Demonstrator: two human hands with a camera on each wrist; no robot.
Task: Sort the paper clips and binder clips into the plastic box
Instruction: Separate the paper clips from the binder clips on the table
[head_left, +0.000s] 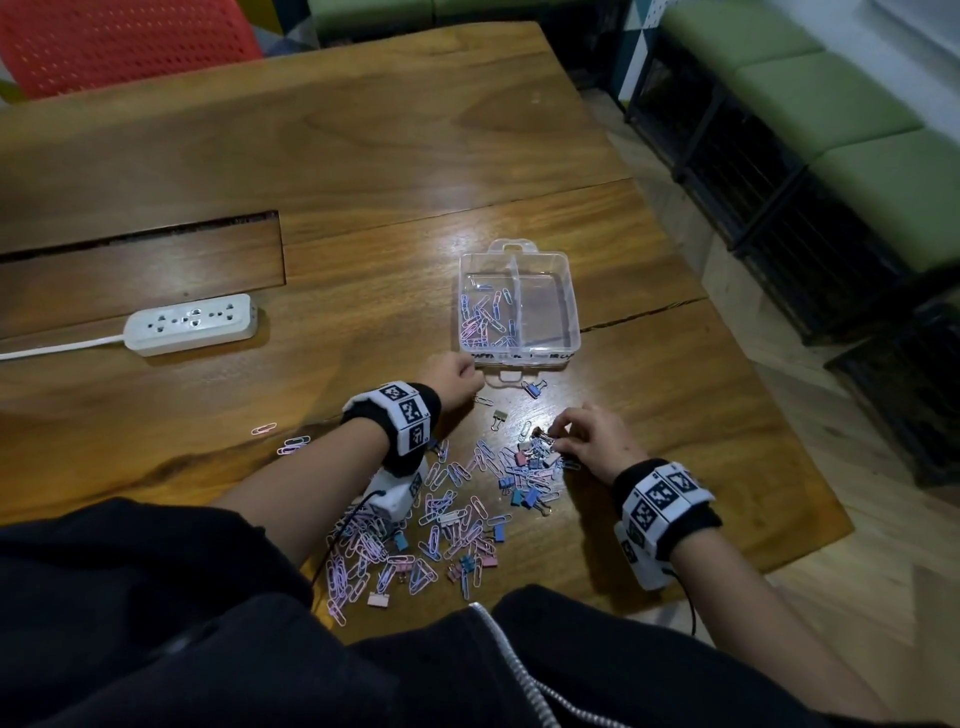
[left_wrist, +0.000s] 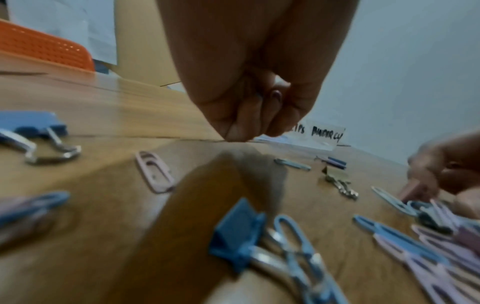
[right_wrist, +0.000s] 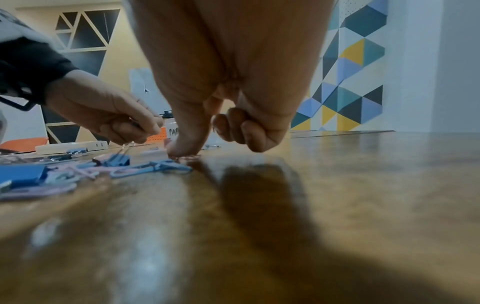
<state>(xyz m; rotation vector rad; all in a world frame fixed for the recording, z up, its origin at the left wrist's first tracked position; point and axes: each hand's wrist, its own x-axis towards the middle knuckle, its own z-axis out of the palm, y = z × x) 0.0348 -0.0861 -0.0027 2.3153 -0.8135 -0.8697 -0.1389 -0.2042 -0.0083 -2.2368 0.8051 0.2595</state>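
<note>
Left hand (head_left: 451, 375): hovering just before the near left corner of the box (head_left: 563, 306), fingers curled tight toward the palm; in the right wrist view it is pinching thin wire, seemingly paper clips, though the item is too small and blurred to name for certain. Right hand (head_left: 592, 439): lying nearer the person than the box, at the far right edge of the clip pile (head_left: 441, 514); thumb tip (right_wrist: 182, 150) pressing down at the tabletop, other fingers curled in; what it is pinching, if anything, cannot be told, since the clip under the thumb is hidden. Box: clear plastic, lid off, sitting on the table (head_left: 363, 156), divided in two; the left compartment is holding pink and blue paper clips (head_left: 485, 317), the right compartment is showing none. A handwritten label on the box's near wall is partly covered by the left hand and is unreadable in full. Pile: pink and blue paper clips mixed with binder clips, spreading from the box toward the person; its near edge is being cut off by the black sleeves (head_left: 156, 597). Power strip (head_left: 192, 323): lying well left of the box.
</note>
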